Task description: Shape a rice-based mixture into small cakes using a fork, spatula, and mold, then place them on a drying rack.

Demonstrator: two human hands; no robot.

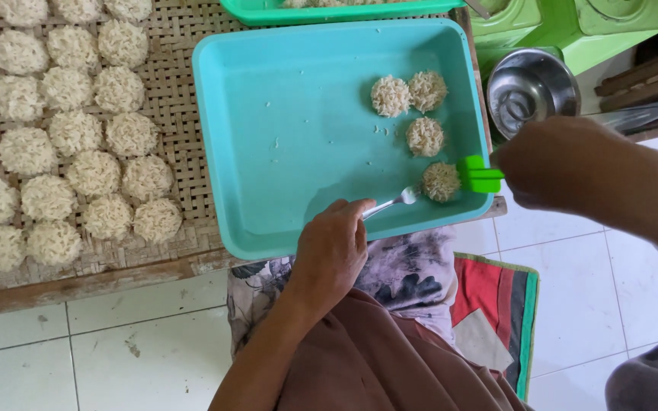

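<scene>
A teal plastic tray (283,144) holds several round patties of pale rice or noodle strands at its right side. My left hand (331,251) grips a metal fork (394,202) whose tines touch the nearest patty (441,182) at the tray's front right. My right hand (565,164) holds a green plastic tool (478,174) pressed against that same patty from the right. Other patties (391,96) lie further back in the tray.
Many similar patties (70,133) lie in rows on a woven bamboo mat (177,53) to the left. A steel bowl (531,87) and green containers (573,23) stand at the right. Another green tray (268,11) sits behind. White tiled floor lies below.
</scene>
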